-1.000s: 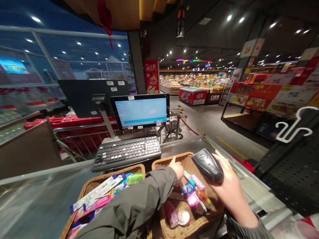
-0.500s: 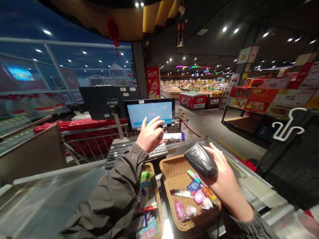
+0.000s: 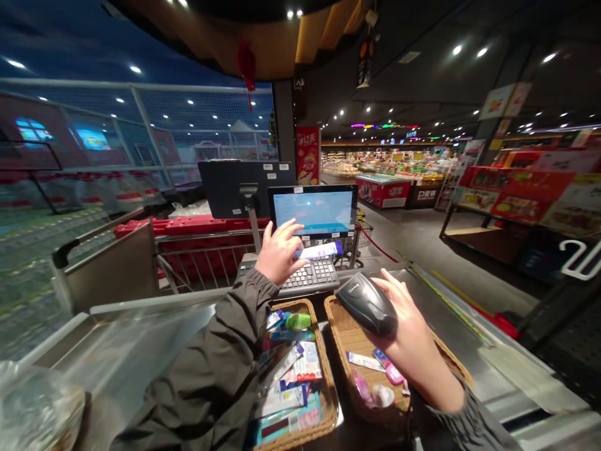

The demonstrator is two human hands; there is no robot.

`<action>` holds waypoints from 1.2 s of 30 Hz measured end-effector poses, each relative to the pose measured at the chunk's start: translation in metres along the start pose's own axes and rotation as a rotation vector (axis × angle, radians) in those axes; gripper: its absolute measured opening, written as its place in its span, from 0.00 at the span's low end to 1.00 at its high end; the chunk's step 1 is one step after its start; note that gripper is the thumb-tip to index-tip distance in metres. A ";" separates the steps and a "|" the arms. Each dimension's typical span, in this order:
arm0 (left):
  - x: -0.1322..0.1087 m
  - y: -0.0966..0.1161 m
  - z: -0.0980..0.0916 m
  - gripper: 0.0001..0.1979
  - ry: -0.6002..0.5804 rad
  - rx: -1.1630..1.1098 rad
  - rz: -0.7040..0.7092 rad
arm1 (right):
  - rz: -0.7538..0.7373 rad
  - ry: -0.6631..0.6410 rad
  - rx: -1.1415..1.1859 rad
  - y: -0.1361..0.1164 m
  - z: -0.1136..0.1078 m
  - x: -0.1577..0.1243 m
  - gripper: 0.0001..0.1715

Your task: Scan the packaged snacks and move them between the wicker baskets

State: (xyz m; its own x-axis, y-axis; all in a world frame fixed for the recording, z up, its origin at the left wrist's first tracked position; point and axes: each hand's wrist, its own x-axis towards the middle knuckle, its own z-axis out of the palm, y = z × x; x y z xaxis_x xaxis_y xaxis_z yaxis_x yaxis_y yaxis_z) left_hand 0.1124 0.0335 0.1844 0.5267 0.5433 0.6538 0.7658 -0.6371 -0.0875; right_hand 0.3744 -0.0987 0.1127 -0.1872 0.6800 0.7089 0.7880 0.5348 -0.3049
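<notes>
My left hand pinches a slim white and purple packet between thumb and fingers, with the other fingers raised. It hovers over the keyboard, in front of the lit touchscreen; whether a fingertip touches the screen I cannot tell. A black handheld barcode scanner is gripped in my right hand, above the right wicker basket. Beneath it lie a similar slim packet, a pink bottle and other small items, partly hidden by my hand. The left wicker basket holds several packets and small packaged goods.
A second monitor stands with its back to me. The metal counter stretches left, with a clear plastic bag at its near corner. Past it are a metal railing and red barriers. A white hook hangs at right.
My view has turned left, so the scene sits further right. The larger text mid-screen is gone. Both hands keep their holds, the left on the packet, the right on the scanner.
</notes>
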 end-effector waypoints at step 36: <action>-0.175 -0.031 0.038 0.13 -0.490 -0.218 -0.165 | -0.002 -0.222 0.118 -0.041 0.058 -0.013 0.23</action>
State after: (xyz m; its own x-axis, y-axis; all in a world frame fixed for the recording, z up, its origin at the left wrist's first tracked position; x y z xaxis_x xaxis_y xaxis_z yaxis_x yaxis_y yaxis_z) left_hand 0.0104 -0.0209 0.0437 0.5558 0.8030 0.2152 0.7861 -0.5919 0.1782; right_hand 0.3101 -0.1007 0.0788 -0.3228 0.7656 0.5564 0.7159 0.5821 -0.3855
